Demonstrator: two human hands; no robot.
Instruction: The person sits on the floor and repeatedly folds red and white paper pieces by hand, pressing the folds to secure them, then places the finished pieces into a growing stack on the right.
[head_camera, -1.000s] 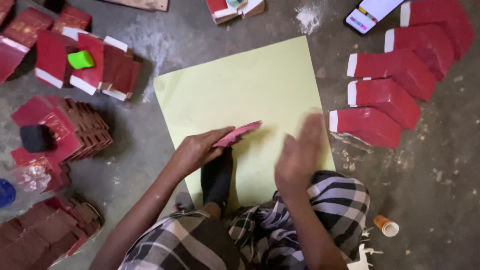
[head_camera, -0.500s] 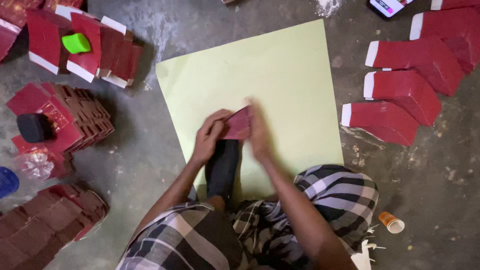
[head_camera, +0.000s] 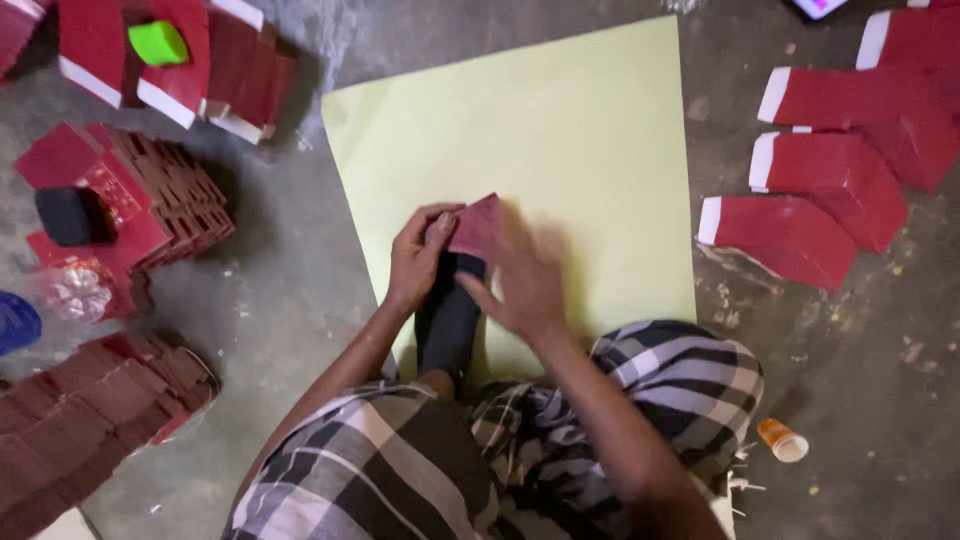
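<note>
Red card, a small folded piece (head_camera: 476, 226), sits near the lower edge of the pale yellow sheet (head_camera: 560, 130) on the concrete floor, pinched by the left hand (head_camera: 418, 255). The right hand (head_camera: 522, 282) is blurred; its fingers look spread against the piece, though its grip is hard to make out. Three red folded cartons (head_camera: 800, 235) show whole along the sheet's right edge, with more cut off. One orange cap (head_camera: 781, 440) lies by the checked cloth (head_camera: 660, 385).
</note>
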